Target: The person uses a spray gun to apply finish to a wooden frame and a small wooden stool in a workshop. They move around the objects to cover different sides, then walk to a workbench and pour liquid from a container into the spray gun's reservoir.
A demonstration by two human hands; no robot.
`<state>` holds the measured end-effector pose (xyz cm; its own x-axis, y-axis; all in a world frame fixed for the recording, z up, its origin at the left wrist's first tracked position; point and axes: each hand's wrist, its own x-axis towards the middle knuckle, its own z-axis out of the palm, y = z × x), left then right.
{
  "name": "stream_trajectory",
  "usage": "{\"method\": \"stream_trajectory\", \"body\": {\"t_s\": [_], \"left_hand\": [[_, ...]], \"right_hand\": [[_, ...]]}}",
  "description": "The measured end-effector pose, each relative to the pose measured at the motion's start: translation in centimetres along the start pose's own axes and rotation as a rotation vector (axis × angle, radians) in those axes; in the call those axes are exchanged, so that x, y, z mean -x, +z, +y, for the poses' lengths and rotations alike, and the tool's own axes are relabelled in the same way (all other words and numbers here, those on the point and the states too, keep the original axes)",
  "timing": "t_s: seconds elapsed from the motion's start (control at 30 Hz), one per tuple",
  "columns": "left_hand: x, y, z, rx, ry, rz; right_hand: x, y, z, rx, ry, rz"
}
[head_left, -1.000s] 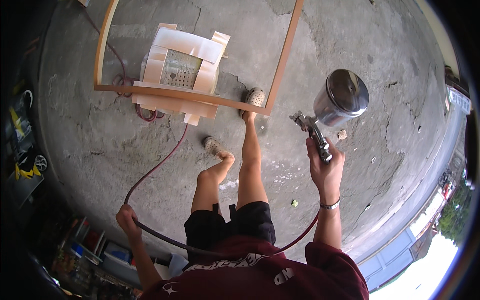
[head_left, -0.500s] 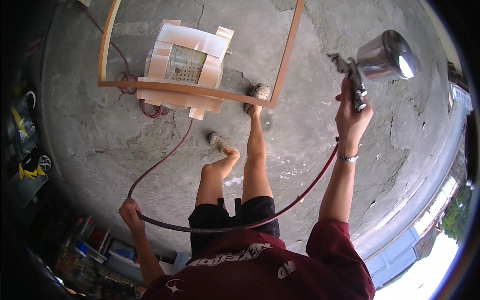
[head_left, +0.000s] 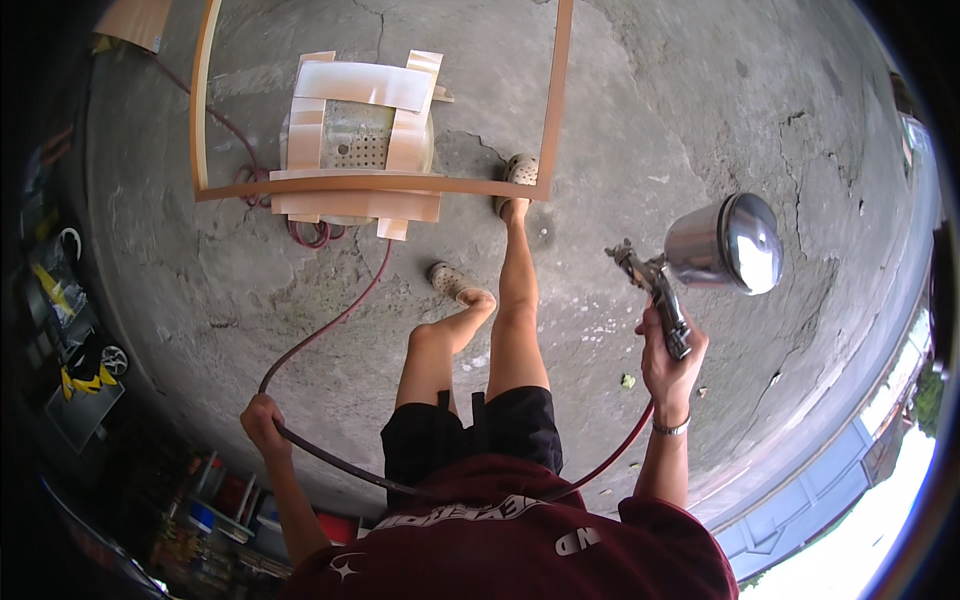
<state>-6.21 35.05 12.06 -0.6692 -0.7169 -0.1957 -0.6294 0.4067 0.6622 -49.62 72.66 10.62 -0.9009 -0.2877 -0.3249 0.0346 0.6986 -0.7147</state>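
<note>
Head view: glossy, round-cupped spray gun [head_left: 690, 256], perhaps metal.

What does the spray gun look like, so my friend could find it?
Start at the big grey floor, then look right of the brown frame. There, the right hand holds the spray gun by its handle. Unlike the thin brown frame, it's shiny silver with a fat, round cup.

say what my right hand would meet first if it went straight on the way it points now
As far as the picture shows, its way looks free: the right hand, gripping a silver metal spray gun, points forward over grey, cracked concrete floor, though depth is unclear and it might meet that floor.
</note>
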Motion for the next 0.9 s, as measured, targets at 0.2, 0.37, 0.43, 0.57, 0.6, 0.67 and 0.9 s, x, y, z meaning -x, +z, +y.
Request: {"method": "stream_trajectory", "body": {"t_s": [0.2, 0.37, 0.43, 0.57, 0.6, 0.67, 0.9], "left_hand": [[-1.0, 0.1, -0.1, 0.016, 0.018, -0.005], [-1.7, -0.1, -0.1, 0.037, -0.012, 0.009], [-1.9, -0.4, 0.0, 0.028, -0.027, 0.016], [-2.1, -0.7, 0.4, 0.017, -0.058, 0.034], [-2.2, -0.8, 0.4, 0.003, -0.047, 0.027], [-2.5, -0.9, 0.4, -0.02, -0.021, 0.014], [-2.5, -1.0, 0.4, -0.015, 0.024, -0.022]], "right_hand": [[1.0, 0.1, -0.1, 0.069, 0.052, -0.08], [-7.0, 2.9, 1.1, -0.018, -0.017, 0.146], [-9.9, 2.8, 0.3, -0.113, 0.031, 0.252], [-11.8, 2.5, -1.5, -0.296, 0.02, 0.347], [-11.4, 2.1, -1.1, -0.292, 0.044, 0.341], [-9.9, 1.4, 0.2, -0.262, 0.058, 0.316], [0.9, -0.8, 3.0, -0.087, 0.122, -0.007]]}}
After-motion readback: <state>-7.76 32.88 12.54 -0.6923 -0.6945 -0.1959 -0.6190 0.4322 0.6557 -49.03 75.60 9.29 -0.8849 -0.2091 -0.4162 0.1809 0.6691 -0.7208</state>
